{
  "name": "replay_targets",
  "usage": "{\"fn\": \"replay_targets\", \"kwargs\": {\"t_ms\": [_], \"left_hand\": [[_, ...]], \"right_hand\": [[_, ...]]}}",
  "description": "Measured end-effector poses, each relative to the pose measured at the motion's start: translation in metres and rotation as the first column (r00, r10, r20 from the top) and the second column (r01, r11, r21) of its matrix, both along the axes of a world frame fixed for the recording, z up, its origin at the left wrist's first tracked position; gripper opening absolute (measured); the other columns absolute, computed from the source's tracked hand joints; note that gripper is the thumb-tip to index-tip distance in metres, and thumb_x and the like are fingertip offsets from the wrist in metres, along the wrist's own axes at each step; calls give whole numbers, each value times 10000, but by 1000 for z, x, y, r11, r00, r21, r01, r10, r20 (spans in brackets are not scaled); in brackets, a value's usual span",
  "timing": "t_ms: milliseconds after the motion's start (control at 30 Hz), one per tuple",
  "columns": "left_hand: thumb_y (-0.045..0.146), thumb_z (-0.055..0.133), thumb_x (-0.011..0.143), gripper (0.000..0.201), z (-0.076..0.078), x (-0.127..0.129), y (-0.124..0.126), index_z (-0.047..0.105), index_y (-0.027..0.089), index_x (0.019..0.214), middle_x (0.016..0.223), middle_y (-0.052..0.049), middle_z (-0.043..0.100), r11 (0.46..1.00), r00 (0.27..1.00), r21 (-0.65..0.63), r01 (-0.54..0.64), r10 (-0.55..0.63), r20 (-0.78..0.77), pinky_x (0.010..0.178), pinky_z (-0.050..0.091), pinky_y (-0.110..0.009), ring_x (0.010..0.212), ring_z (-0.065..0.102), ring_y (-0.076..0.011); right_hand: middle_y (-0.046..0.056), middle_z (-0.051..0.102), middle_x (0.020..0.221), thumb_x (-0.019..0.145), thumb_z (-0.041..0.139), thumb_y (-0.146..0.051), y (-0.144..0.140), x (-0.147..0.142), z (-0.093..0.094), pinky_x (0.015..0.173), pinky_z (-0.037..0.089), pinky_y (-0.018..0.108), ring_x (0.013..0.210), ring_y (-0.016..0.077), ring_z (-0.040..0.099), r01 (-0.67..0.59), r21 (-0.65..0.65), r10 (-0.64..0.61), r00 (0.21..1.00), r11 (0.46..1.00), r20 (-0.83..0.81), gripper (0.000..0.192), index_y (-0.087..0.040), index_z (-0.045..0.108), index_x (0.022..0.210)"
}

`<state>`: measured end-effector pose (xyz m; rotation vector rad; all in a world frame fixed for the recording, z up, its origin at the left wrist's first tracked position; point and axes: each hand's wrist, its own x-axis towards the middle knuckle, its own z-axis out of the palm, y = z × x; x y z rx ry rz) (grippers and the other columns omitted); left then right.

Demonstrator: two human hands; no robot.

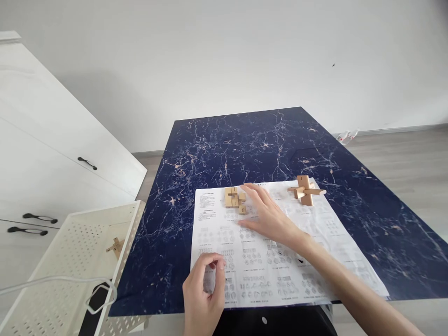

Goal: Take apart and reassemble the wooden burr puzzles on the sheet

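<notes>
A small cluster of light wooden puzzle blocks [232, 198] lies on the upper left of a printed instruction sheet [210, 228]. My right hand [268, 217] reaches in from the right, its thumb and fingers spread beside the cluster; I see nothing in its grasp. At the sheet's lower left, my left hand [205, 289] is curled, thumb and forefinger tips brought together, with paper visible through the loop and nothing held between them. An interlocked wooden cross puzzle [306, 191] stands near the sheet's top right corner, away from both hands.
The sheet lies on a dark blue marbled table [238, 149]. Left of it stands a cream perforated bin [63, 238] holding another wooden puzzle [115, 247], with a white cable [70, 279] across it. A white cabinet [52, 140] is beyond.
</notes>
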<state>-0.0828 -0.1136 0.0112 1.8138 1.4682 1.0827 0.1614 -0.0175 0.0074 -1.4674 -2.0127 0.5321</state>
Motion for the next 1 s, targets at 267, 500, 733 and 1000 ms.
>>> {"fn": "replay_targets", "kwargs": {"t_ms": [267,500,733,1000], "left_hand": [[261,625,1028,90,0,2,2,700,228,993,890,-21,749,1000,1000,22,3,-3,-19,712,581,-233,784,724,-164],[239,624,1022,81,1,2,2,698,234,990,859,-5,744,999,1000,44,12,-11,-22,693,570,-222,752,715,-150],[269,620,1028,96,0,3,0,707,237,1003,904,-18,768,1000,999,8,19,-19,-36,667,572,-233,756,724,-166],[308,622,1029,126,-2,2,3,714,223,1034,918,-37,773,998,996,5,-65,65,-61,686,585,-252,782,732,-182]], "right_hand": [[157,437,1627,898,846,-390,38,-13,-19,1233,407,644,1520,394,414,-146,92,145,989,985,18,977,-322,229,1653],[157,502,1508,1017,675,-243,42,-24,-29,1189,473,604,1426,352,504,-204,142,217,972,969,-85,691,-306,311,1601],[124,479,1529,1017,709,-268,30,-25,-21,1197,491,563,1447,326,496,-292,14,290,941,956,-173,667,-344,344,1570],[131,504,1542,999,761,-372,-16,-29,-3,1116,578,535,1419,325,551,-409,-92,377,893,908,-247,760,-343,298,1600]]}}
